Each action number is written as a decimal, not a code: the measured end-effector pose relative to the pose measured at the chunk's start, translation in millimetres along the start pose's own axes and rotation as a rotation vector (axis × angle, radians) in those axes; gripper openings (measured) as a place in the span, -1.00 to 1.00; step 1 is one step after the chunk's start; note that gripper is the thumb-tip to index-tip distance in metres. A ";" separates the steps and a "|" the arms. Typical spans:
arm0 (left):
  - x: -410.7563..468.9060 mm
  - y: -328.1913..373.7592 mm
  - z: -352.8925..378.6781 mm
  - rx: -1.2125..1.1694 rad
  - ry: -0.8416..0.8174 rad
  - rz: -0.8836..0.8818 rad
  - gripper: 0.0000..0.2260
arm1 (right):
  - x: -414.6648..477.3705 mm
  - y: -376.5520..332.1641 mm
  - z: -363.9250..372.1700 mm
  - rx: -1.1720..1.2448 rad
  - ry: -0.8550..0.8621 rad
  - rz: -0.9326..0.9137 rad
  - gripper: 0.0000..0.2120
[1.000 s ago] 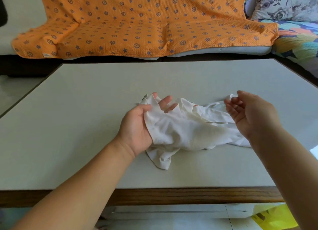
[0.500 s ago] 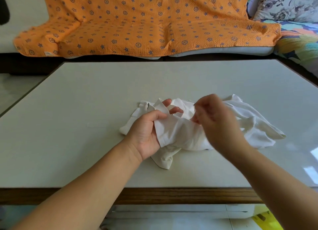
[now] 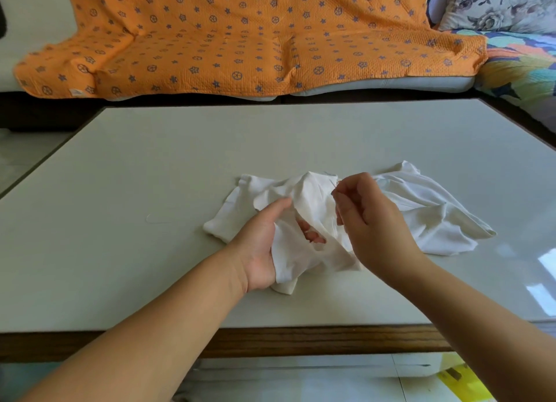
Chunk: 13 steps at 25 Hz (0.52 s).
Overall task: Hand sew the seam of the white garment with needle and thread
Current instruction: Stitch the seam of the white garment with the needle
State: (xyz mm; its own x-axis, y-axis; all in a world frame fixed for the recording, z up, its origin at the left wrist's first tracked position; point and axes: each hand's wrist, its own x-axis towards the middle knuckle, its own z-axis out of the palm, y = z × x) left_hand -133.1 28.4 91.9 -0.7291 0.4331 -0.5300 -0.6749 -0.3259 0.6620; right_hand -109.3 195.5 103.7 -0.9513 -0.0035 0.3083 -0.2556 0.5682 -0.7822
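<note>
the white garment (image 3: 421,218) is lying crumpled on the pale bench (image 3: 150,176), near its front edge and about midway across. one part is spreading out flat to the right, and a bunched part is rising up between the two hands.

the left hand (image 3: 258,245) is lying palm up at the garment's left side and is gripping a fold of it. the thumb is pressing down on top of the cloth while the other fingers are curling under it; a few fingertips (image 3: 313,236) are showing through a gap in the fabric. the lower corner of the garment is hanging off the heel of this hand onto the bench.

the right hand (image 3: 373,221) is hovering over the middle of the garment with its back to the camera and its fingers curled in. its thumb and forefinger are meeting in a pinch right beside the raised peak of the fold. a thin reddish streak is showing at that pinch, but it is too fine to say whether it is a needle, thread or neither, so i cannot tell what this hand is holding. the spread part of the garment is lying behind and to the right of this hand.

beyond the bench an orange patterned blanket (image 3: 240,40) is draping over a sofa, with a floral pillow (image 3: 496,4) at the far right.
</note>
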 end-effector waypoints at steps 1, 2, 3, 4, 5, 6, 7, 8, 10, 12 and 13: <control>1.9 -0.3 1.3 0.000 0.045 -0.004 -0.56 | -2.1 1.1 0.3 -0.039 -0.023 0.000 -0.82; 3.1 -0.3 3.6 0.013 0.079 0.004 -0.59 | -4.1 2.0 -0.1 -0.061 -0.031 0.002 -0.82; 4.0 -0.7 6.2 0.044 0.092 0.033 -0.61 | -5.4 3.1 -2.4 -0.053 -0.020 0.015 -0.84; 5.3 -0.8 8.2 0.085 0.095 0.081 -0.64 | -4.9 3.0 -6.1 -0.008 0.008 0.044 -0.85; 5.6 0.0 10.3 0.122 0.098 0.140 -0.67 | -3.4 3.1 -11.6 0.048 0.047 0.088 -0.88; 5.7 1.4 11.6 0.138 0.105 0.194 -0.69 | -1.1 3.3 -17.3 0.089 0.083 0.133 -0.89; 5.6 3.4 11.4 0.130 0.088 0.237 -0.68 | 1.1 4.7 -22.5 0.091 0.106 0.168 -0.89; 5.1 5.8 10.6 0.097 0.044 0.265 -0.65 | 2.9 6.9 -27.1 0.060 0.116 0.194 -0.87; 3.8 11.5 7.0 -0.020 -0.031 0.292 -0.61 | 7.3 12.2 -35.5 -0.039 0.140 0.231 -0.85; 1.4 18.7 1.8 -0.124 -0.033 0.296 -0.61 | 13.1 17.5 -43.6 -0.125 0.224 0.237 -0.89; 0.1 21.7 -0.4 -0.151 -0.028 0.308 -0.63 | 15.3 18.2 -48.0 -0.138 0.305 0.224 -0.91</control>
State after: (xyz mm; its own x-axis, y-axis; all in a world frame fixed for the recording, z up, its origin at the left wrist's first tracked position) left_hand -147.9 21.0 106.0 -0.8994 0.3172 -0.3007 -0.4339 -0.5652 0.7016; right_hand -120.2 245.3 120.2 -0.8807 0.3656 0.3012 -0.0024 0.6323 -0.7747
